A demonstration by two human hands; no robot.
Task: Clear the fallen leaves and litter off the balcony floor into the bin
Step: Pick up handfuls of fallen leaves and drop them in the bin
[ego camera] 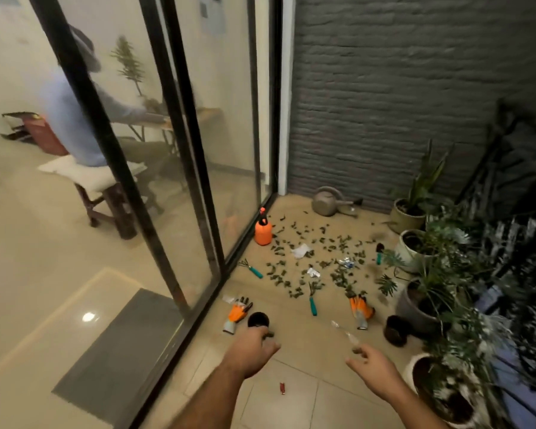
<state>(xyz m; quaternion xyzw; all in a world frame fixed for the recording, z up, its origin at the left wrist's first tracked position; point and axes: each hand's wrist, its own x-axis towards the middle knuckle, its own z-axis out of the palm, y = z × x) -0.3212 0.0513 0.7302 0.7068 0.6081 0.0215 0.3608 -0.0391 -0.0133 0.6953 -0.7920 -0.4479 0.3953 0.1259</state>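
Dark fallen leaves [316,258] lie scattered over the tan balcony floor [294,351] ahead of me. Among them are a white paper scrap [300,250], a crumpled shiny wrapper [347,263] and a smaller white scrap [313,272]. A clear plastic wrapper [342,331] lies just beyond my right hand [372,366], whose fingers are loosely spread and hold nothing I can make out. My left hand [254,348] reaches forward with loosely curled fingers, close to a small black pot [258,320]. A tiny red item [282,387] lies on the tiles between my arms.
Orange gloves [239,314] [361,309], teal hand tools [312,303] [254,270], an orange sprayer [263,232] and a tipped watering can [328,201] lie around the leaves. Potted plants [427,292] line the right side. A sliding glass door [198,181] bounds the left; a person sits indoors.
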